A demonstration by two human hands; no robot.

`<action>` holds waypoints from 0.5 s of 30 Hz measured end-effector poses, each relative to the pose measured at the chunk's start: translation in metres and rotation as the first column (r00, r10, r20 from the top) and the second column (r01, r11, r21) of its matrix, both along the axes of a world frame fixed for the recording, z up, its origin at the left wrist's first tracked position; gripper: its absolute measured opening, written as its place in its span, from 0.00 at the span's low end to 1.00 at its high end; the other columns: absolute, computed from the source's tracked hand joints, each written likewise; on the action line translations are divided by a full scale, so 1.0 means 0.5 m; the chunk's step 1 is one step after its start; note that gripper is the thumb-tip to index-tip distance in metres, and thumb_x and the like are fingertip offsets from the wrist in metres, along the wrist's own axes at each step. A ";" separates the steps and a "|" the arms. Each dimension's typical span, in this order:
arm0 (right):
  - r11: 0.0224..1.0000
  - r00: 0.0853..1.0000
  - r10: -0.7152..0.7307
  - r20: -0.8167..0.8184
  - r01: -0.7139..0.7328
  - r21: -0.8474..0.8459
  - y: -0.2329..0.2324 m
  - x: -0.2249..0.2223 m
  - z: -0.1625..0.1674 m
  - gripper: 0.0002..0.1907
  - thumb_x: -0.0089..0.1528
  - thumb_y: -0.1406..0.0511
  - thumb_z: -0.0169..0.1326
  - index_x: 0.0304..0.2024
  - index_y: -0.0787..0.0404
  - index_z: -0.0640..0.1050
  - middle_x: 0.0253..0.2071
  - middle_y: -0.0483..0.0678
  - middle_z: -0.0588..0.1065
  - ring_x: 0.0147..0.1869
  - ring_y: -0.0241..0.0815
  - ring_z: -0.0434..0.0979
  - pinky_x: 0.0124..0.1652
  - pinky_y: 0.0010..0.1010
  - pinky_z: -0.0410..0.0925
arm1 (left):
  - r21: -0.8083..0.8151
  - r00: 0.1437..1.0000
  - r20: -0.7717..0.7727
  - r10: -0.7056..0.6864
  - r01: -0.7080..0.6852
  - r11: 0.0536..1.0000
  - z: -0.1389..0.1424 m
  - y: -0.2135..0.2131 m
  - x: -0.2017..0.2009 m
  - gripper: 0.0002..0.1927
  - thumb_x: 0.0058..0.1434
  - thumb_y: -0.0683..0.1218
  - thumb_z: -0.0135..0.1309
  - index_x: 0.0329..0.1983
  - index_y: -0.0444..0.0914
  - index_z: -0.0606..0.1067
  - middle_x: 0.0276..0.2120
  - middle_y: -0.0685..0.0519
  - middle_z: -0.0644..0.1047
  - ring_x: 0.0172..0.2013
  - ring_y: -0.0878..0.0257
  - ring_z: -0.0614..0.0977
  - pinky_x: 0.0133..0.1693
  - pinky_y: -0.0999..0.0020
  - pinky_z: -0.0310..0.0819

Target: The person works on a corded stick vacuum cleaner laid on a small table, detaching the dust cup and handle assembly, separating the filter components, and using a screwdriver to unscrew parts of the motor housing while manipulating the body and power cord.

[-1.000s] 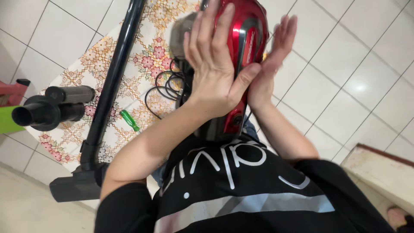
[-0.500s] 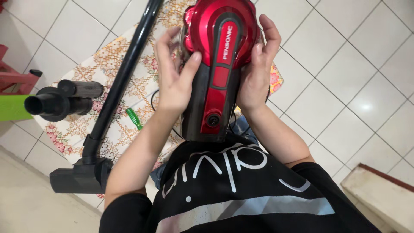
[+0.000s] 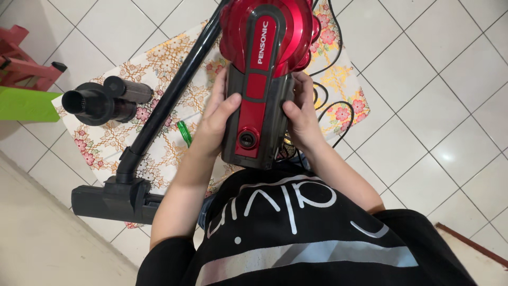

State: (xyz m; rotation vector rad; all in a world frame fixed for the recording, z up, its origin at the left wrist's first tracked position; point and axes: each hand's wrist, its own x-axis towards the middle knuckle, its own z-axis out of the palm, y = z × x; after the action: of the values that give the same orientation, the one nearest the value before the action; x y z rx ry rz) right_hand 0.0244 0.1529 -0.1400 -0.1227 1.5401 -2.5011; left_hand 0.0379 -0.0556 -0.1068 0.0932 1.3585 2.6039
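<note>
Red and grey vacuum body (image 3: pixel 264 79) held upright at 12 o'clock, above the lap. Left hand (image 3: pixel 217 119) wrapped around its grey lower housing from 9 o'clock; right hand (image 3: pixel 300 114) gripping from 3 o'clock, thumbs on the front face. Black wand with floor nozzle (image 3: pixel 114 198) at 8 o'clock on patterned floral cloth (image 3: pixel 106 143). Dark cylindrical filter parts (image 3: pixel 103 100) at 10 o'clock.

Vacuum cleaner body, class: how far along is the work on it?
Done: dark cylindrical part lies apart on the floral cloth. In hand: left hand and right hand grip the red vacuum body. Left: wand with floor head lies unattached.
</note>
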 end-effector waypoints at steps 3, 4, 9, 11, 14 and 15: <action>0.972 0.969 0.173 0.175 -0.196 0.126 0.029 0.014 0.032 0.53 0.55 0.59 0.67 0.75 0.63 0.53 0.69 0.57 0.64 0.72 0.51 0.66 0.68 0.42 0.62 | -0.031 0.999 0.047 0.021 -0.020 0.999 -0.010 0.001 0.000 0.44 0.68 0.52 0.52 0.79 0.31 0.47 0.72 0.40 0.60 0.71 0.53 0.64 0.71 0.60 0.56; 0.969 0.963 0.193 0.186 -0.216 0.117 0.029 0.019 0.040 0.54 0.55 0.60 0.67 0.76 0.62 0.51 0.70 0.56 0.64 0.73 0.50 0.66 0.69 0.41 0.62 | -0.053 1.000 0.025 0.006 -0.005 0.999 -0.012 0.000 0.000 0.44 0.68 0.52 0.51 0.79 0.31 0.46 0.73 0.39 0.60 0.72 0.53 0.63 0.72 0.60 0.54; 0.973 0.947 0.216 0.236 -0.229 0.028 0.018 0.027 0.068 0.53 0.55 0.64 0.65 0.77 0.64 0.51 0.69 0.57 0.65 0.72 0.49 0.68 0.68 0.41 0.65 | -0.207 0.992 -0.124 -0.020 -0.006 0.978 -0.025 0.010 -0.001 0.44 0.69 0.51 0.46 0.81 0.31 0.42 0.78 0.38 0.54 0.78 0.51 0.56 0.76 0.61 0.44; 0.983 0.948 0.176 0.267 -0.184 0.005 0.009 0.030 0.070 0.53 0.55 0.65 0.65 0.77 0.62 0.50 0.67 0.57 0.65 0.70 0.49 0.68 0.66 0.43 0.67 | -0.251 0.990 -0.142 -0.007 -0.029 0.968 -0.033 0.015 -0.002 0.43 0.70 0.51 0.45 0.81 0.30 0.42 0.78 0.37 0.53 0.78 0.50 0.55 0.76 0.60 0.44; 0.988 0.947 0.152 0.283 -0.156 -0.008 0.007 0.032 0.072 0.52 0.55 0.65 0.65 0.76 0.62 0.51 0.66 0.57 0.66 0.70 0.50 0.69 0.65 0.45 0.68 | -0.297 0.985 -0.172 0.001 -0.053 0.953 -0.039 0.022 0.002 0.42 0.72 0.52 0.44 0.80 0.30 0.41 0.80 0.37 0.49 0.80 0.50 0.51 0.77 0.60 0.40; 0.988 0.947 0.153 0.283 -0.157 -0.008 0.009 0.032 0.072 0.52 0.55 0.65 0.65 0.76 0.62 0.51 0.66 0.57 0.66 0.70 0.50 0.69 0.65 0.45 0.69 | -0.307 0.983 -0.183 0.006 -0.063 0.950 -0.040 0.025 0.003 0.42 0.73 0.52 0.44 0.81 0.30 0.41 0.80 0.37 0.48 0.81 0.50 0.49 0.78 0.60 0.38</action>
State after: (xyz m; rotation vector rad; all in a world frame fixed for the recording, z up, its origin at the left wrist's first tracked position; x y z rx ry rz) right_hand 0.0403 0.1571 -0.1043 0.1090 1.3757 -2.2685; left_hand 0.0397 -0.0431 -0.1268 0.2643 1.8330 2.4189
